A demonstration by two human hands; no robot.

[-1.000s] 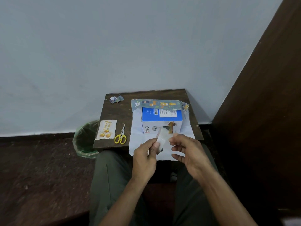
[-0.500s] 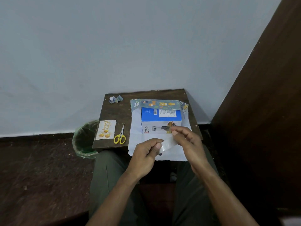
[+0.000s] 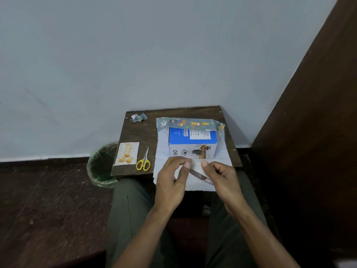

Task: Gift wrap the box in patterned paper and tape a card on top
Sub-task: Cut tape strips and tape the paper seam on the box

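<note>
Head view, left to right: a green-lined bin [image 3: 100, 167] on the floor, the birthday card [image 3: 127, 153] and yellow scissors [image 3: 143, 161] on the small table [image 3: 139, 132], then the blue box [image 3: 192, 142] on wrapping paper [image 3: 164, 149] lying pattern-down. Left hand [image 3: 172, 178] and right hand [image 3: 222, 176] each pinch an end of a clear tape strip [image 3: 196, 168]. It looks like the taping stage; next the paper needs folding over the box.

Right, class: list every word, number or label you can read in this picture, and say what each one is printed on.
"Happy Birthday": gold script, running sideways, on the card.
"oe": large letters, seen flipped, on the white front of the box; the rest is hidden.
Barcode and white label on the box's blue top: too small to read.
Patterned paper: animal pictures, no words.
</note>
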